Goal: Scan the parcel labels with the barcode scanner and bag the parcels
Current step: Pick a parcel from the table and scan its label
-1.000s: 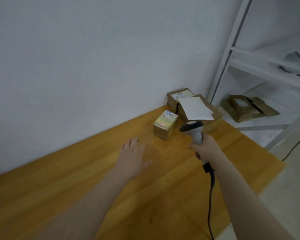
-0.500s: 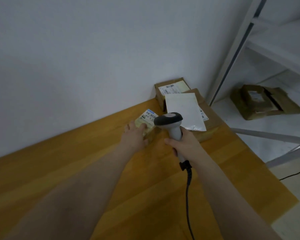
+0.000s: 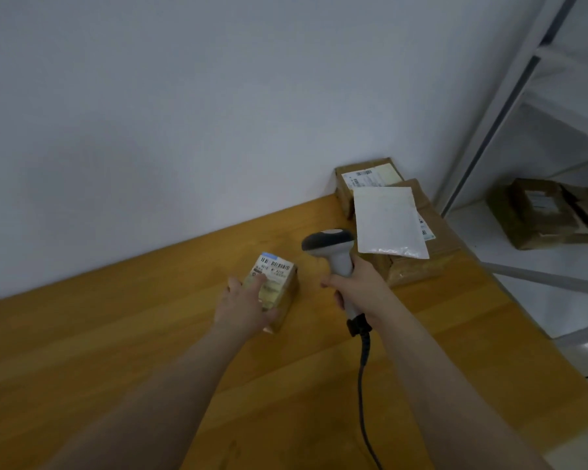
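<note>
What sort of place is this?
Likely a parcel-handling workstation: labelled cardboard parcels on a wooden bench, a corded barcode scanner in the right hand, metal shelving holding more boxes.

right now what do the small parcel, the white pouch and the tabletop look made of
Small parcel: likely brown cardboard, matte, with a printed paper label on top. White pouch: probably thin plastic film, faintly glossy, lying limp and flat. Tabletop: wood or wood veneer by its look, orange-brown with grain lines and a smooth sheen.

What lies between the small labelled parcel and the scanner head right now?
Only bare wooden tabletop separates the small parcel from the scanner, as the head view shows.
</note>
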